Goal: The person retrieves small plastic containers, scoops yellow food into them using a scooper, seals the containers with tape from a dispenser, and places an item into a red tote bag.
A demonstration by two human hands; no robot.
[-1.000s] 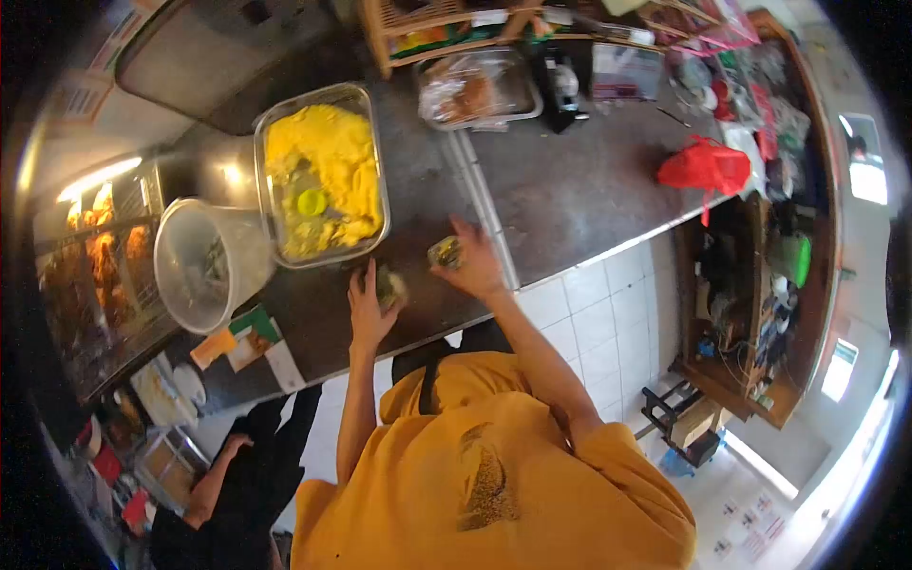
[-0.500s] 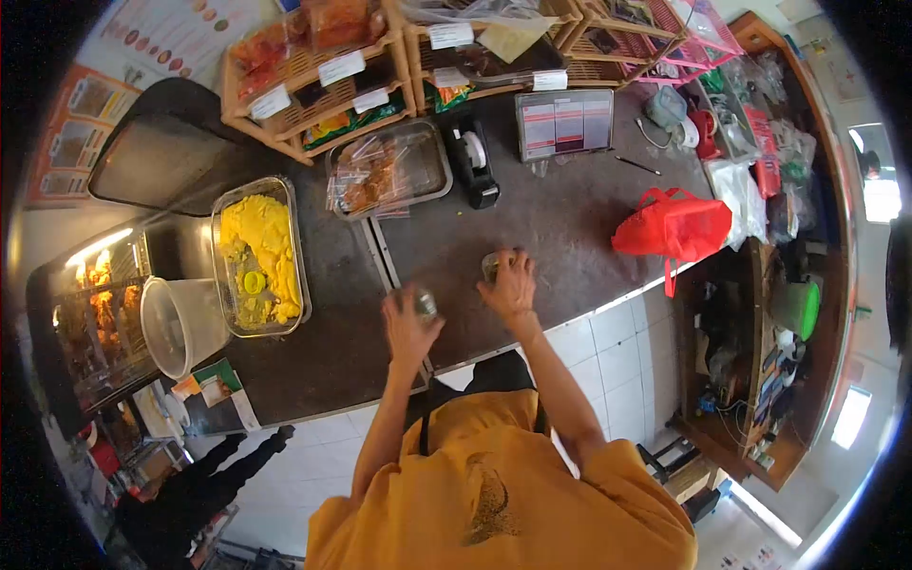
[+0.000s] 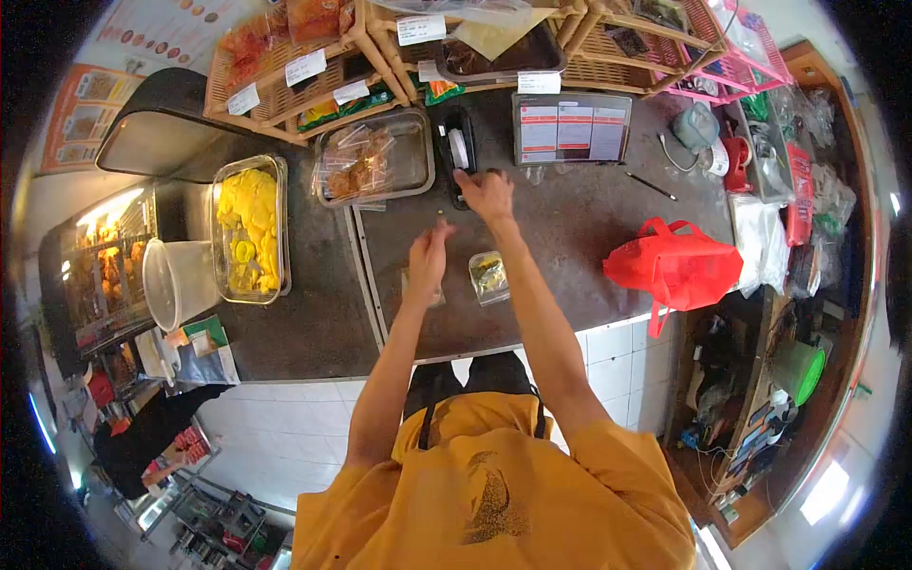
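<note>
My right hand (image 3: 490, 197) is at the near end of a black tape dispenser (image 3: 458, 152), its fingers curled in over that end. Whether a strip of tape is between them is too small to see. Just left of it, my left hand (image 3: 430, 255) points its fingers up and away, thumb apart, and nothing clear shows in them. A small clear packet (image 3: 490, 276) with yellow-green contents lies on the dark counter below my right hand. Another clear packet (image 3: 437, 296) is mostly hidden under my left wrist.
A tray of yellow food (image 3: 249, 204) and a plastic tub (image 3: 180, 281) stand at left. Behind are a tray with bagged food (image 3: 372, 157), wicker racks (image 3: 285, 81) and a tablet (image 3: 573, 130). A red bag (image 3: 676, 264) sits at right. Another person (image 3: 142, 432) stands lower left.
Both hands have left the small packets and moved away from my body. My right hand has reached the tape dispenser, with my left hand close beside it. The view has shifted slightly.
</note>
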